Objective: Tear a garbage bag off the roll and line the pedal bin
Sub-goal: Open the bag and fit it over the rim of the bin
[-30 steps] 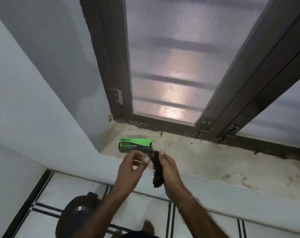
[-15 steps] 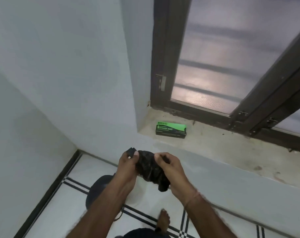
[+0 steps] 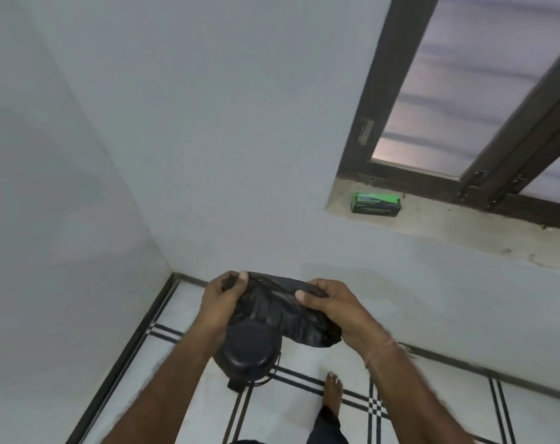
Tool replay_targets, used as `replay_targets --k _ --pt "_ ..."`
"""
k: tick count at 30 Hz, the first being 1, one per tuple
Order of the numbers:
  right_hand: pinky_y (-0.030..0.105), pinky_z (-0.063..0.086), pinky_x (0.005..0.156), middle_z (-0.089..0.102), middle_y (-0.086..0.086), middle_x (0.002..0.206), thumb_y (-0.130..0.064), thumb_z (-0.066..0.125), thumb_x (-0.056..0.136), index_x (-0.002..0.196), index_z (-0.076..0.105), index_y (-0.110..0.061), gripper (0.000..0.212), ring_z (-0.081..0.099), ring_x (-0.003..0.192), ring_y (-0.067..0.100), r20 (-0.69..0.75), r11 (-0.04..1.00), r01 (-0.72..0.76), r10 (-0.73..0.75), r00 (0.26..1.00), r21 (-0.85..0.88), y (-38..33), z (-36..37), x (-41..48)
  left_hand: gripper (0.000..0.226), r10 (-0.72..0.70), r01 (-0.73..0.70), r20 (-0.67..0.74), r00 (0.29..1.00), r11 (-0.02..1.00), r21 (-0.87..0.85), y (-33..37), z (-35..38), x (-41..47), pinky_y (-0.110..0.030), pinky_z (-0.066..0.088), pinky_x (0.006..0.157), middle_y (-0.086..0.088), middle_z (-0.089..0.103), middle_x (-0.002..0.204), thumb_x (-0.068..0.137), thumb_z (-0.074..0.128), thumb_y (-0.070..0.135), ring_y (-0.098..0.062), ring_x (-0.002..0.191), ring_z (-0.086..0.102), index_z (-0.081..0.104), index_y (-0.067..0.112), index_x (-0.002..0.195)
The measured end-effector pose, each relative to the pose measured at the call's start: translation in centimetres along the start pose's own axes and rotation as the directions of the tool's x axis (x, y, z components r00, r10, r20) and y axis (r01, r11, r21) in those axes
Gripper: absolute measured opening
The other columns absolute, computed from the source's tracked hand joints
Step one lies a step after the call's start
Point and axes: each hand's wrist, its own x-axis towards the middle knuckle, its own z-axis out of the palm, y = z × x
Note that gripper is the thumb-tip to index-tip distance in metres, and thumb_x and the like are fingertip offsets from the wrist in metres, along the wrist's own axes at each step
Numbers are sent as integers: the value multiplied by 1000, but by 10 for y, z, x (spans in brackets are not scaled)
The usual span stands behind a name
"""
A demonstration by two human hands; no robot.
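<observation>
The black garbage bag [image 3: 281, 310], bunched before, now stretches wider between the gripping left hand [image 3: 222, 301] and right hand [image 3: 331, 304], above the pedal bin [image 3: 249, 354].

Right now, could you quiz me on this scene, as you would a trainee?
1. True or false: the black garbage bag already lines the pedal bin.
2. Which holds the bag? A) only the left hand; B) only the right hand; C) both hands.
3. Fill in: the green garbage bag box lies on the window ____.

Key
1. False: the bag is bunched between the hands above the bin, whose lid is shut.
2. C: each hand grips one end.
3. Sill, near its left end, apart from both hands.
</observation>
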Motion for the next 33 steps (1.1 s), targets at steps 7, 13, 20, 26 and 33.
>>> replay_targets --k 7,13,20,26,33 --pt "21 55 59 69 13 82 -14 73 88 97 69 8 24 65 71 17 -179 988 141 -127 976 67 -6 62 -44 35 43 -28 -51 998 967 254 -24 -84 -41 -42 61 72 2 76 89 80 77 56 -22 82 71 71 24 92" --pt "26 57 74 69 11 89 -10 69 91 107 68 1 20 67 83 19 201 983 182 -184 962 26 -21 89 -67 52 179 -293 377 909 917 272 4 -64 -82 -27 50 102 14 64 133 89 64 60 -2 125 58 57 33 133" --pt "36 56 73 72 10 97 -11 78 83 114 69 -10 32 69 84 22 -24 975 127 -125 992 182 -10 73 -89 20 195 -202 305 932 979 -9 8 -59 -102 -23 54 67 -4 71 81 99 63 21 -14 77 67 71 8 87" --pt "32 58 69 77 16 95 -8 70 89 107 72 -6 18 72 82 22 -66 963 245 -238 969 114 5 78 -99 16 173 -192 305 936 981 32 0 -59 -120 -34 60 78 -13 77 98 99 64 23 -24 90 74 72 10 103" --pt "44 56 86 74 19 106 -17 76 86 111 71 -8 28 71 96 35 -17 966 191 -191 981 171 6 101 -101 23 160 -146 97 982 980 -135 7 -58 -130 -26 57 65 -9 75 84 102 59 23 -17 74 72 72 8 91"
